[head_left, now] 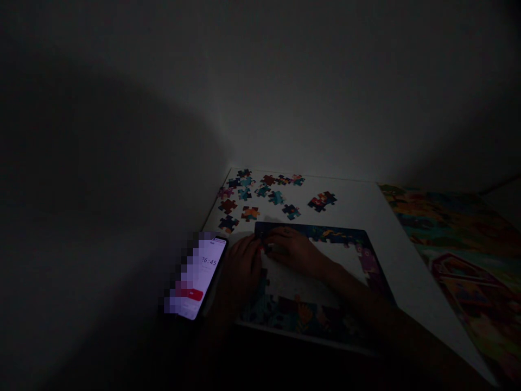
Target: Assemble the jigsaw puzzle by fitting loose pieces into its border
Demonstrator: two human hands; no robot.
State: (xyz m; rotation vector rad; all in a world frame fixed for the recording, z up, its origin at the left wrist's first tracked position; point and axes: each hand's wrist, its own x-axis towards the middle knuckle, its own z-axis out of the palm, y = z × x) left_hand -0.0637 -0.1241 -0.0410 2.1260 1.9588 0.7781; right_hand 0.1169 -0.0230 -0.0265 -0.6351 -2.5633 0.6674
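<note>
A partly assembled jigsaw puzzle point(340, 233) lies on the white table, its dark sea-themed border surrounding a pale middle. My left hand point(244, 260) is at the puzzle's upper left edge, fingers bent and close together. From the right my right hand point(295, 251) reaches across the puzzle, its fingers curled down to meet the left fingertips. Both hands close on a small dark puzzle piece at that edge, mostly covered by the fingers. Dim light hides much of the left side and the lower border.
Several loose puzzle pieces point(277, 197) are spread behind the puzzle, and a joined cluster point(322, 201) lies farther right. A lit phone point(205, 277) showing a timer rests left of my left hand. On the right is a colourful illustrated sheet point(459, 260). A wall point(301, 108) rises behind the table point(366, 203).
</note>
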